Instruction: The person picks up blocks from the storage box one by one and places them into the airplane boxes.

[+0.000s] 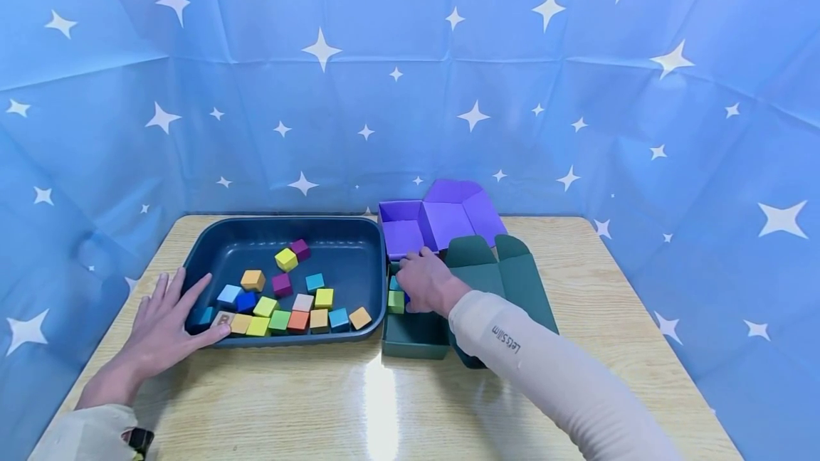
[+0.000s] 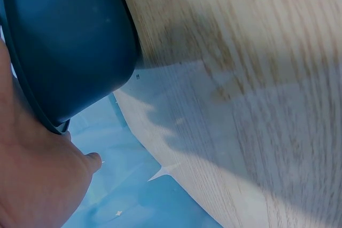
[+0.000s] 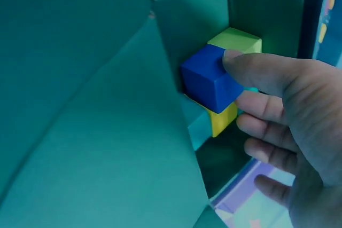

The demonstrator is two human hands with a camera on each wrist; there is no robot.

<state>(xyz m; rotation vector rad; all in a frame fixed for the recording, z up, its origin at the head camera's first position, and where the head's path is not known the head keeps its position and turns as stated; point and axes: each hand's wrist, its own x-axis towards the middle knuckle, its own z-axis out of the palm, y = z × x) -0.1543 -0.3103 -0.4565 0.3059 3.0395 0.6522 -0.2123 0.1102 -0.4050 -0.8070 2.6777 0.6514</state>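
Pinching the blue cube (image 3: 211, 78) between thumb and fingertips, the right hand (image 1: 430, 282) is down inside the dark green box (image 1: 415, 351). From where I sit, the right wrist view shows that grip best. A lime cube (image 3: 238, 40) sits behind the blue one, with a yellow cube (image 3: 224, 118) and a teal cube (image 3: 197, 124) partly beneath it; I cannot tell whether it bears on them.

I take this for a placing, so I would square the cube's faces to the box wall, lower it until its neighbours support it, and only then let the fingers part. Lifting straight up would spare the other cubes a knock; the sleeve (image 1: 512, 340) passes over the open lid (image 1: 528, 279), so I would draw it back without dragging.

The left hand (image 1: 160, 333) grips nothing I can see: its fingers are spread at the left end of the tray (image 1: 346, 247), thumb beside the lettered cube (image 1: 223, 319). I judge it to be steadying the tray, where light pressure is enough; leaning on the rim could tilt it and slide the loose cubes (image 1: 279, 320).
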